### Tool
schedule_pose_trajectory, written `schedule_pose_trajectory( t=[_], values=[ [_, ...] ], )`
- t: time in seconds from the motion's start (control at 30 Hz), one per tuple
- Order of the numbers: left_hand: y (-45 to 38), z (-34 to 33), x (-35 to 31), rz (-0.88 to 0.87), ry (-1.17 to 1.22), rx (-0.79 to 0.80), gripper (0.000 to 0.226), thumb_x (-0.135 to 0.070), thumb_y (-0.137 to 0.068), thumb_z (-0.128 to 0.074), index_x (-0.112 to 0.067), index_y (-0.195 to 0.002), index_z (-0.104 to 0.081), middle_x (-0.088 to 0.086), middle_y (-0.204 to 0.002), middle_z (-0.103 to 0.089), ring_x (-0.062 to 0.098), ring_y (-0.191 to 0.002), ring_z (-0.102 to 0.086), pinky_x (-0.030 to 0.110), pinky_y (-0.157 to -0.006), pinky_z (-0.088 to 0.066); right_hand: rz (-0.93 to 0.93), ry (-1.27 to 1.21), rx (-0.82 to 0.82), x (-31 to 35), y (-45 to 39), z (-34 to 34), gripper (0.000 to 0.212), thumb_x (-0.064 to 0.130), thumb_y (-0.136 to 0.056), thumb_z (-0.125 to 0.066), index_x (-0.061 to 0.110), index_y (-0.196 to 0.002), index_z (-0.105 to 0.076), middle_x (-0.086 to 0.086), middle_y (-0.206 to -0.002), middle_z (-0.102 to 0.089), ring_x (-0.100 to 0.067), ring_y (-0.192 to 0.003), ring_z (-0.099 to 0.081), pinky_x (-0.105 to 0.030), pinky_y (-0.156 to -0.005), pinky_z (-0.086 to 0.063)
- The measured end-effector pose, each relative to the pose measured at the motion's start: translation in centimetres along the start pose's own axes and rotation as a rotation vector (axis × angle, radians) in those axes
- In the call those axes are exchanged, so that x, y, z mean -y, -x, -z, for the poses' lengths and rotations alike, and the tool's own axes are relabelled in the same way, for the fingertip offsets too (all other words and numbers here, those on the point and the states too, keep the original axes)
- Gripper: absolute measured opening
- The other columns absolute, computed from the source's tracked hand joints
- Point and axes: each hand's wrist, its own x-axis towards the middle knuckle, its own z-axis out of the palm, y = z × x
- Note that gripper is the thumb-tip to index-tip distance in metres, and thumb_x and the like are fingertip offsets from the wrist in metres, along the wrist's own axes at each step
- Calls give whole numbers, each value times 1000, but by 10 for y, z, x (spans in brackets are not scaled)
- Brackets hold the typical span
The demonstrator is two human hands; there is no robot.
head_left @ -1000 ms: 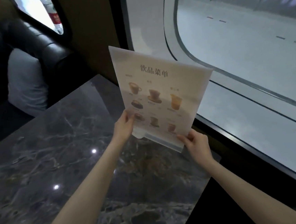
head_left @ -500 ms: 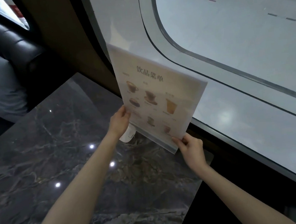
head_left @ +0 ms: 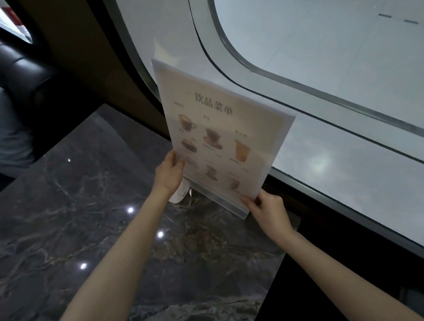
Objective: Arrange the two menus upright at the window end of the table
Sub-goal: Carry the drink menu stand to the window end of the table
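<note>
Menu [head_left: 218, 133]: upright at the window [head_left: 326, 71], on the table [head_left: 82, 224] edge beside it. We clamp our left hand [head_left: 169, 173] on its left edge, our right hand [head_left: 269, 210] on its lower right corner.

One menu [head_left: 225, 138] in plain sight — two hands [head_left: 168, 173], one table [head_left: 87, 224], one window [head_left: 338, 57].

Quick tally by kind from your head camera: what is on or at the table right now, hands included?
Upright drinks menu in a clear acrylic stand: 1
Small white object behind the menu base, unclear what it is: 1
Dark grey marble table: 1
Bare hands gripping the menu: 2, left hand and right hand
Total: 5
A second menu is not visible.
</note>
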Motion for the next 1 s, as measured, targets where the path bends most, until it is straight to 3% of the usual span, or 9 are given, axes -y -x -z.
schedule_pose_trajectory(
  t=[0.17,0.47,0.67,0.83,1.0],
  values=[
    [5,-2,2,11,8,23,48,-32,-97,-37,-18,-142,-33,4,-146,-44,27,-134,-39,36,-108,-30,-6,146,85,-1,2,6,26,35,-87,-55,11,-97,-59,-5,-71,-62,-20,-63,-59,-29,-52,-44],
    [22,-10,13,43,-53,1,53,-35,-99,-31,-12,-146,-24,11,-150,-36,30,-136,-34,35,-106,-29,-17,178,132,2,13,15,31,32,-88,-54,13,-112,-50,-10,-99,-69,-26,-83,-65,-36,-65,-53],
    [53,-3,30,95,-175,-16,47,-26,-99,-33,-6,-141,-35,21,-143,-43,36,-129,-42,35,-100,-35,-123,208,137,11,24,13,30,33,-89,-51,9,-107,-49,-12,-102,-66,-26,-85,-62,-34,-66,-51],
    [94,12,42,-71,-540,-95,34,-27,-96,-38,-5,-105,-61,24,-111,-65,40,-102,-58,40,-75,-44,-205,352,307,23,40,6,24,31,-89,-50,7,-93,-47,-17,-98,-63,-32,-83,-60,-36,-64,-50],
    [140,34,55,-231,-728,-191,31,-28,-95,-40,-8,-103,-62,13,-107,-66,33,-101,-59,40,-80,-43,-44,368,373,60,55,-13,29,28,-88,-52,4,-104,-52,-19,-106,-63,-33,-95,-59,-37,-76,-49]
  ],
)
